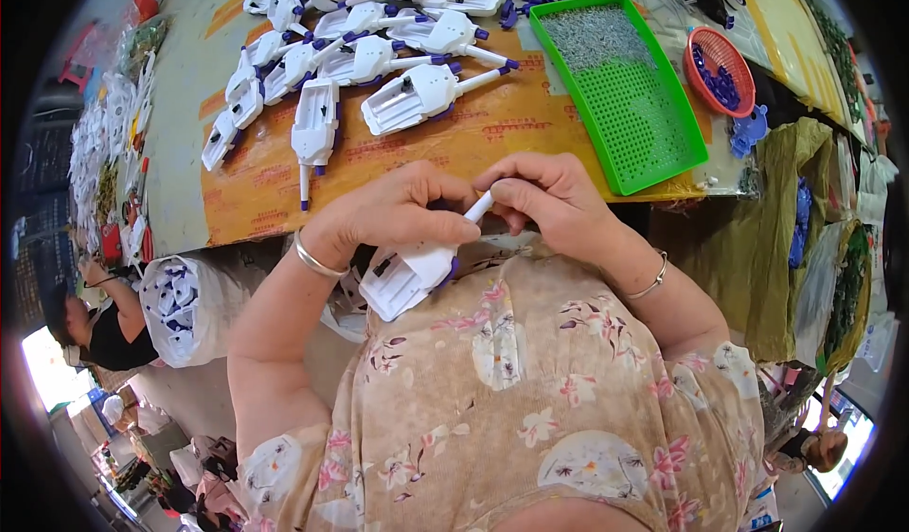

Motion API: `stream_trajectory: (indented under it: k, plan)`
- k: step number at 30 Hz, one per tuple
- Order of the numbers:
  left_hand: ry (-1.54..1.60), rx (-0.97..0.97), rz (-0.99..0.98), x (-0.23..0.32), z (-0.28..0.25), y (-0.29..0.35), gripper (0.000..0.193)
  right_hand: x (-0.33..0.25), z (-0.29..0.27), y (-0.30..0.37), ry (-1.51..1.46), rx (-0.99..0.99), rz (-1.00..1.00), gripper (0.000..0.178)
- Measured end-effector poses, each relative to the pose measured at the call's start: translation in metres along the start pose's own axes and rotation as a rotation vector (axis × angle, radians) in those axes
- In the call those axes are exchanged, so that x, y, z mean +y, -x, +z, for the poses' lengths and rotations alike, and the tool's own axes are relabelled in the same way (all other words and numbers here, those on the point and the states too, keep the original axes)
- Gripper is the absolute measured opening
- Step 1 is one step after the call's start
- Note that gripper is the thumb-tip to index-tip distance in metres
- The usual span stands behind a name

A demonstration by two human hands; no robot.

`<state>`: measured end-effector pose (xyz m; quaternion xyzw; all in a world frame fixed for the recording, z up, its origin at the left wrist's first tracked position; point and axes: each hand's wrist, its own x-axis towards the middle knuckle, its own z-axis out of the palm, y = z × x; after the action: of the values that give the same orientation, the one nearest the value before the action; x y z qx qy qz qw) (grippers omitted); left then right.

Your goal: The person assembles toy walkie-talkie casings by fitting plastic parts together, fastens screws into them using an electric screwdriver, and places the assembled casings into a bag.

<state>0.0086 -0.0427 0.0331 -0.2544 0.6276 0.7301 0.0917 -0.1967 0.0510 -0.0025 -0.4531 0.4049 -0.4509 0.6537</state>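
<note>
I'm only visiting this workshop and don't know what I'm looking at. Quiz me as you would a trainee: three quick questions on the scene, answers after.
1. What colour is the rectangular tray on the table? A) red B) green C) white
2. True or false: the round basket of purple-blue pieces is left of the tray in the picture.
3. Which of the person's hands is on the white body of the held part, and which is at the end of its rod?

Key:
1. B.
2. False; it is to the right.
3. The left hand is on the body; the right hand is at the rod's end.
</note>
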Motion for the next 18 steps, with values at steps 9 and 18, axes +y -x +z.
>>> stream_trajectory:
  k: [9, 18]
  plan:
    - [0.534, 0.351, 0.152, -0.038, 0.004, 0.016, 0.049, 0.0, 0.0, 0.007, -0.263, 0.175, 0.03, 0.016]
    - [0.615, 0.231, 0.336, -0.059, 0.012, 0.027, 0.049, 0.004, 0.006, 0.013, -0.215, 0.172, -0.052, 0.016]
